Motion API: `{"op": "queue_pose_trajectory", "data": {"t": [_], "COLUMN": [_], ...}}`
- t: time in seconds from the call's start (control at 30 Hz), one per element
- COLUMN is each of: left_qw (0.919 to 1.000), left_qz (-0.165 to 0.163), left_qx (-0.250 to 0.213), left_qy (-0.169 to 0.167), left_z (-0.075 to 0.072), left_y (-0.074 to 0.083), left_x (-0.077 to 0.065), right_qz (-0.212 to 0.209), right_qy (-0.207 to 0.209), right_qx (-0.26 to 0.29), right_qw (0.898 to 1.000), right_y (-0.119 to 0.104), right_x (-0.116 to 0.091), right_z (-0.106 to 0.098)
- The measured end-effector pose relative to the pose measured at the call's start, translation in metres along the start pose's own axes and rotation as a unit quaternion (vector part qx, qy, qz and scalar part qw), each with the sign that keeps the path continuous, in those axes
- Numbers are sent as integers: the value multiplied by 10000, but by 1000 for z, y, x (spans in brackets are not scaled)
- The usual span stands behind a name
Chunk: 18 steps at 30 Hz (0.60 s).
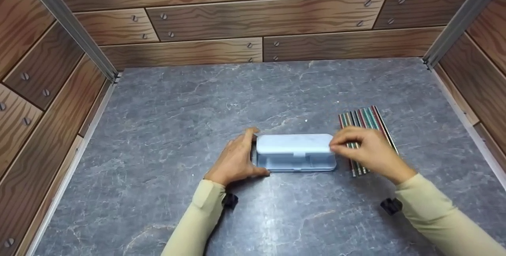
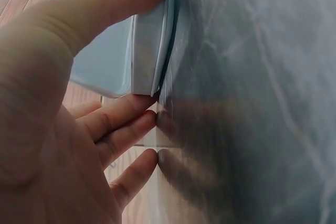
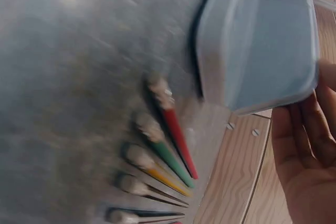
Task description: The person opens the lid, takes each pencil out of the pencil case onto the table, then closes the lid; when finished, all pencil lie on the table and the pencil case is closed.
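A light blue pencil case [image 1: 282, 164] lies lengthwise in front of me, its lid [image 1: 294, 144] raised part way. The left hand [image 1: 235, 159] holds the left end of the case, thumb along the near side and fingers at the end and back. In the left wrist view, the thumb presses the case [image 2: 100, 59] while the lower fingertips touch the tabletop. At the lid's right edge, the right hand [image 1: 369, 151] pinches with thumb and fingers. The right wrist view shows the lid [image 3: 278, 51] tilted up, with fingers behind its corner.
Several pencils [image 1: 362, 117] in different colours lie side by side right of the case, partly under the right hand. Their eraser ends point toward me. The grey marbled tabletop [image 1: 178, 109] is bounded by wood-patterned walls [image 1: 205, 18] and metal posts.
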<state>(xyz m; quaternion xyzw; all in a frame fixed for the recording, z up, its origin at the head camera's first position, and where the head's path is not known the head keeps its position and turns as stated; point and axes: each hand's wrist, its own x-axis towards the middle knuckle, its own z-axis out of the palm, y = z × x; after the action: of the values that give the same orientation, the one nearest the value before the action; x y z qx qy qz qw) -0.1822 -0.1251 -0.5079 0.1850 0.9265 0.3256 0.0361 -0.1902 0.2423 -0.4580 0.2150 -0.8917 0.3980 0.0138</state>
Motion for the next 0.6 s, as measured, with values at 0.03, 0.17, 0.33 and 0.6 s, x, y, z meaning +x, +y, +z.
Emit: {"op": "queue_pose_trajectory", "data": {"t": [0.03, 0.17, 0.33, 0.6], "left_qw": [10000, 9998, 9933, 9853], "left_qz": [19, 121, 360, 653], "left_qx": [35, 29, -1075, -1450], "left_qy": [-32, -180, 236, 626], "left_z": [0, -2, -3, 8], "left_y": [0, 2, 11, 21], "left_x": [0, -1, 0, 4], "right_qz": [-21, 92, 165, 478], "right_qy": [-30, -101, 106, 299], "right_qx": [-79, -171, -238, -29], "right_qw": [10000, 9998, 9995, 9984], "right_y": [0, 1, 3, 0], "right_x": [-3, -10, -13, -11], "right_z": [2, 12, 22, 30]}}
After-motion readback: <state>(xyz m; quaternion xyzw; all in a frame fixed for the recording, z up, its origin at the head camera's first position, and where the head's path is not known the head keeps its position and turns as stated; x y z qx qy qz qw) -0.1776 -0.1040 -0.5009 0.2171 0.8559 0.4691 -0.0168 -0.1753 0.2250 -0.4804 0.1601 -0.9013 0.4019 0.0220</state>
